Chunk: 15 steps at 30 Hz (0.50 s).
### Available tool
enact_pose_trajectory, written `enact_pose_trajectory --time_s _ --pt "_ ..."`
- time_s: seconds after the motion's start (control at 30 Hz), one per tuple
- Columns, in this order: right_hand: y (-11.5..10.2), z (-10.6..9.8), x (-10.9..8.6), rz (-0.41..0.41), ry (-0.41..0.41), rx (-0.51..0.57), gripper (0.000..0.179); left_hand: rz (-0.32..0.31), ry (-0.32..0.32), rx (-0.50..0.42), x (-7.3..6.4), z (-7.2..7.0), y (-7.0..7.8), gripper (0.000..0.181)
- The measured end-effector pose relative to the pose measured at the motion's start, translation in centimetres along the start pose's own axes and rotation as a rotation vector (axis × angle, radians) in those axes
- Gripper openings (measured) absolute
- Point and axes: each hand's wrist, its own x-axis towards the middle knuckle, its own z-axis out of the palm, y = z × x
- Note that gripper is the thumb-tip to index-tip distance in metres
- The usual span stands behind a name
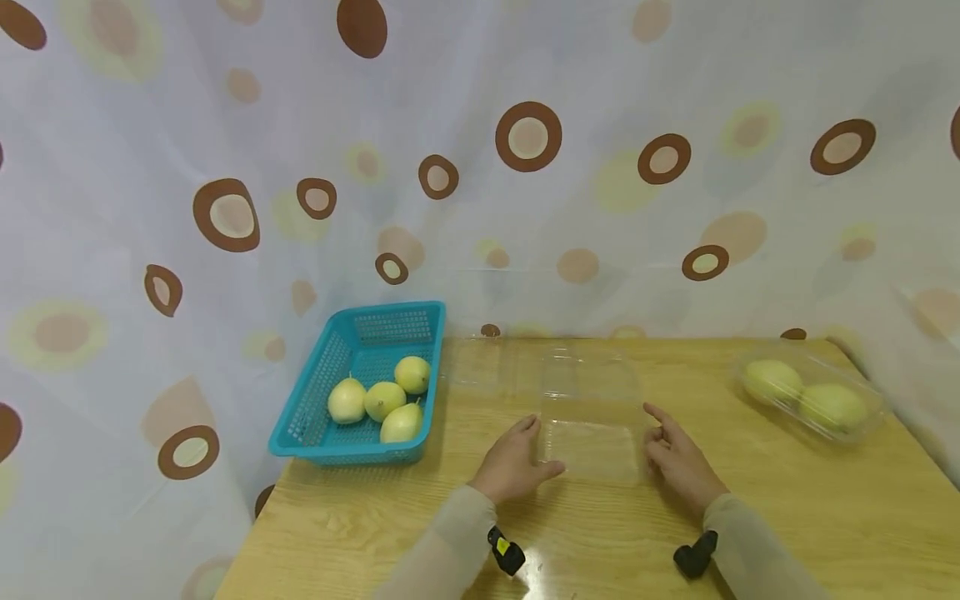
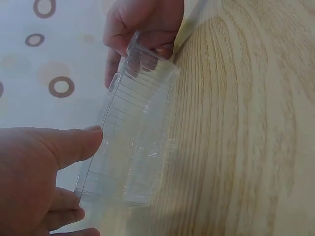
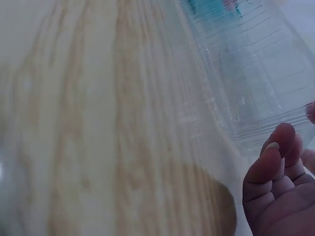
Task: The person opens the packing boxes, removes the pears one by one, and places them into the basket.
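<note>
A clear plastic clamshell box (image 1: 592,450) lies opened on the table, its lid (image 1: 592,377) folded back toward the wall. My left hand (image 1: 513,467) is at the box's left side, thumb and fingers extended, the thumb (image 2: 81,146) by the rim. On the right side is my right hand (image 1: 678,458), its index finger pointing forward and the others loosely bent. Its fingertips (image 3: 268,160) are near the box's corner; whether they touch it I cannot tell. No pears show inside this box.
On the left stands a blue plastic basket (image 1: 300,417) holding several yellow-green pears (image 1: 385,401). Another clear box (image 1: 476,364) is beside it at the back. At the far right lies a clear box (image 1: 870,408) with two pears (image 1: 772,382). A patterned curtain (image 1: 465,108) hangs behind the table.
</note>
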Motion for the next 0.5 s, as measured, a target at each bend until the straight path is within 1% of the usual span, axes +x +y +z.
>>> enact_pose_trajectory --time_s 0.1,0.23,0.37,0.5 --pt "0.1 -0.2 0.0 0.012 -0.008 -0.011 0.070 0.005 -0.006 0.020 0.1 0.2 0.3 0.081" --pt "-0.1 -0.3 0.3 0.025 -0.021 -0.005 0.073 -0.009 0.001 0.038 0.2 0.1 0.6 0.079" --pt "-0.2 -0.4 0.3 0.037 -0.038 0.022 0.076 -0.025 -0.008 0.012 0.0 -0.1 1.0 0.078" --pt "-0.1 -0.3 0.0 0.053 -0.048 0.043 0.077 -0.028 -0.010 0.002 -0.2 0.3 1.1 0.077"
